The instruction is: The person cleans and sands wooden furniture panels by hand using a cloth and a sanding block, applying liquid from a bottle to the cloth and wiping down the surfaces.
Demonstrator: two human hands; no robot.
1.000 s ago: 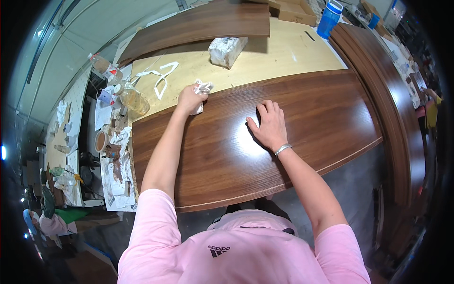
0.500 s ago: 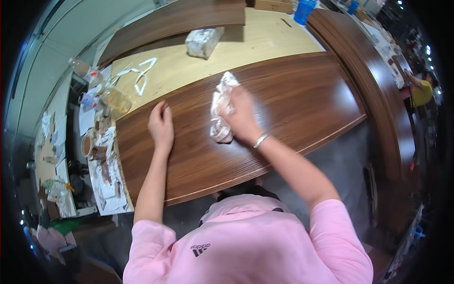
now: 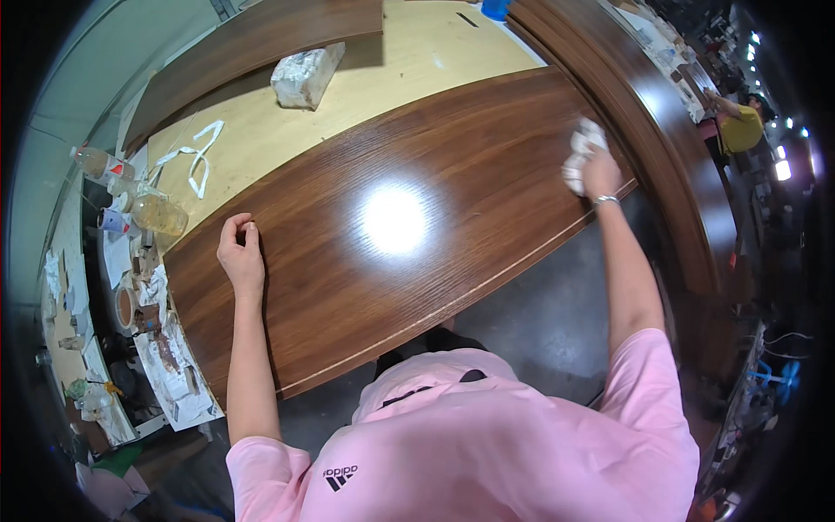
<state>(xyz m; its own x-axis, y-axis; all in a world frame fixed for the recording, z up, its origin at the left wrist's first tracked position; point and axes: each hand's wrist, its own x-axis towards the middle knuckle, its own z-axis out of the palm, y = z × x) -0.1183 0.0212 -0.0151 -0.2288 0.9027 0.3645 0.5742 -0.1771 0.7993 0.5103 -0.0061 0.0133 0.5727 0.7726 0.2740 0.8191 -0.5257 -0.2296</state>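
A dark brown wood-grain panel [image 3: 348,270] with a pale front edge stretches before me. At its right end my right hand [image 3: 600,174], with a silver bracelet on the wrist, is closed on a crumpled white cloth [image 3: 575,167] pressed to the surface. The fingers on the cloth are slightly blurred. My left hand [image 3: 241,257] is at the panel's left part, fingers loosely bent and thumb a little apart, holding nothing.
Behind the panel, a second brown board [image 3: 261,33] leans over a white-wrapped block [image 3: 306,76] on the yellowish table [image 3: 417,52]. White strips [image 3: 202,161] and a bottle of yellowish liquid [image 3: 159,215] are at left. Long brown mouldings [image 3: 639,104] run along the right. A person in yellow [image 3: 741,130] is far right.
My right hand has swept the cloth from the panel's middle to its right end. The view has shifted to the right; my left hand stays at the panel's left part.
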